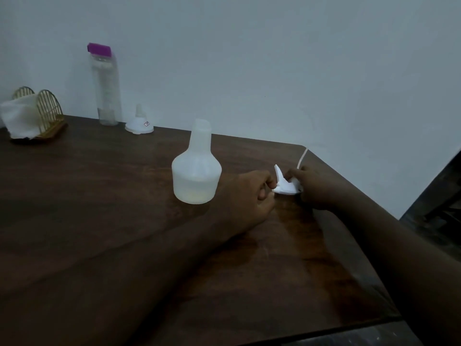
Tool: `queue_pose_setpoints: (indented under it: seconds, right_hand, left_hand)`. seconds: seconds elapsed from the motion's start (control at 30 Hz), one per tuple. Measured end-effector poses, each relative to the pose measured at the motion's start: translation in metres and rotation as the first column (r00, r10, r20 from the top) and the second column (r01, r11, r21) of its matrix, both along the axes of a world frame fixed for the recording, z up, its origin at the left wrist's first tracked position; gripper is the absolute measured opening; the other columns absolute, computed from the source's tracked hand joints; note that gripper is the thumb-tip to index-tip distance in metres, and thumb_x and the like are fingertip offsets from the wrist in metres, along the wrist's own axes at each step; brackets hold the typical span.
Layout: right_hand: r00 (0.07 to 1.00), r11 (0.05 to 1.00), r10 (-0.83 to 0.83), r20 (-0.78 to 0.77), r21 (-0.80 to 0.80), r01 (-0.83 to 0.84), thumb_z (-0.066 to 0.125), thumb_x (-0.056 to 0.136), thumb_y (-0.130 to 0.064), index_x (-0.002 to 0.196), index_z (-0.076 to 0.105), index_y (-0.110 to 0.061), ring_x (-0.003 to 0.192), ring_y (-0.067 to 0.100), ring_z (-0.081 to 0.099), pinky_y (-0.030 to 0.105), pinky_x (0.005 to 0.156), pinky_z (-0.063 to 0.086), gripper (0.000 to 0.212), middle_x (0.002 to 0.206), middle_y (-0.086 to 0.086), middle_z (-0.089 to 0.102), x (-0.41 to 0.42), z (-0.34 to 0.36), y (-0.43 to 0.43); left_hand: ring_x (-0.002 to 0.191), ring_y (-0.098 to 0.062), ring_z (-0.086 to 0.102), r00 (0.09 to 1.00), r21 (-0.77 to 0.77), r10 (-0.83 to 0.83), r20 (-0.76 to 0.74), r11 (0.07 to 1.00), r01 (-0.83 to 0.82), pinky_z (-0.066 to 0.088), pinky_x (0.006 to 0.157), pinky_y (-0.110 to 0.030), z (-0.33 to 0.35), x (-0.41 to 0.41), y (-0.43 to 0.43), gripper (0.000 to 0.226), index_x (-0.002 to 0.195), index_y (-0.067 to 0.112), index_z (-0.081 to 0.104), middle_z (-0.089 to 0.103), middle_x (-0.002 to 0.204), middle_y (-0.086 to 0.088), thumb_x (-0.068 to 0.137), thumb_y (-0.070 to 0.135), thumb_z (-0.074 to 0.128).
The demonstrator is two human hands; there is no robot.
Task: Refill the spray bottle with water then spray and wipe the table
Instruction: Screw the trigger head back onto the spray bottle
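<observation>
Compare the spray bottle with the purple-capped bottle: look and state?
The spray bottle is squat, frosted white and open at the neck; the purple-capped bottle is tall, slim, clear and capped. The spray bottle stands nearer the camera; the purple-capped bottle stands at the back. Both are upright.

The spray bottle (196, 168) stands mid-counter (99, 196). Just right of it lies the spray head (285, 186), seemingly on the counter, between the left hand (249, 196) and right hand (314, 188). Behind the spray bottle to its left sit a funnel (139, 123), then a water bottle (106, 88), and farthest left a napkin holder (37, 113).
</observation>
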State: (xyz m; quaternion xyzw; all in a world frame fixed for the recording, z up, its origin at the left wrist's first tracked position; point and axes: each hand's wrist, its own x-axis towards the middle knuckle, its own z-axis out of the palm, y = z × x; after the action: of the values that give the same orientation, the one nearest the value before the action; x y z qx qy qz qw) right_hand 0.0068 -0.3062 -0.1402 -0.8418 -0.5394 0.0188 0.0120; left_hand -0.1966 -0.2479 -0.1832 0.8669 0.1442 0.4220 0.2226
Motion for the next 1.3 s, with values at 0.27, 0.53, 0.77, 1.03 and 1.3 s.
queue_pose_setpoints:
  seconds: [0.27,0.53,0.77,1.03,1.3]
  right_hand:
    - [0.967,0.943,0.253,0.019,0.219,-0.251,0.060,0.076,0.003,0.124,0.049,-0.019,0.088,0.015,0.043,0.011,0.059,0.033,0.054,0.113,-0.001,0.047,-0.043,0.023,-0.005]
    - [0.784,0.814,0.491,-0.381,0.521,-0.257,0.068,0.075,-0.014,0.105,0.054,-0.031,0.101,0.012,0.065,0.042,0.090,0.054,0.038,0.115,-0.019,0.059,-0.054,0.040,-0.014]
    - [0.414,0.670,0.673,-0.613,0.743,0.012,0.064,0.090,-0.010,0.105,0.059,-0.011,0.076,0.018,0.058,0.043,0.079,0.055,0.016,0.082,-0.001,0.055,-0.067,0.050,-0.012]
    - [0.362,0.588,0.632,-0.685,0.728,0.351,0.056,0.096,-0.041,0.106,0.064,-0.007,0.056,0.014,0.053,0.027,0.056,0.050,0.036,0.063,0.000,0.052,-0.078,0.109,0.011]
    - [0.133,0.538,0.617,-0.775,0.540,0.647,0.061,0.090,-0.052,0.110,0.062,-0.009,0.058,0.012,0.057,0.024,0.056,0.054,0.048,0.071,0.001,0.056,-0.080,0.132,0.064]
  left_hand:
    - [0.066,-0.008,0.057,0.974,0.019,0.093,0.205,0.995,-0.098,0.051,0.059,-0.025,0.015,-0.018,0.006,0.009,0.093,0.016,0.065,0.061,0.073,0.007,0.085,0.018,0.061]
    - [0.072,0.000,0.058,0.904,-0.068,0.192,0.382,0.981,-0.180,0.042,0.062,-0.007,0.024,-0.030,0.013,0.014,0.102,0.015,0.065,0.058,0.080,0.020,0.092,0.012,0.056]
    - [0.071,0.001,0.058,0.937,-0.007,0.135,0.321,0.990,-0.141,0.051,0.066,-0.014,0.022,-0.029,0.007,0.021,0.107,0.015,0.064,0.061,0.087,0.013,0.087,0.017,0.058]
    - [0.076,-0.007,0.051,0.713,-0.106,0.341,0.613,0.930,-0.353,0.046,0.069,-0.024,0.042,-0.048,0.026,0.019,0.104,0.016,0.055,0.053,0.089,0.004,0.086,0.015,0.061]
    - [0.109,0.005,0.052,0.828,-0.313,0.319,0.460,0.932,-0.185,0.039,0.093,-0.009,0.026,-0.054,0.051,0.044,0.133,0.016,0.046,0.057,0.118,0.006,0.090,0.027,0.041]
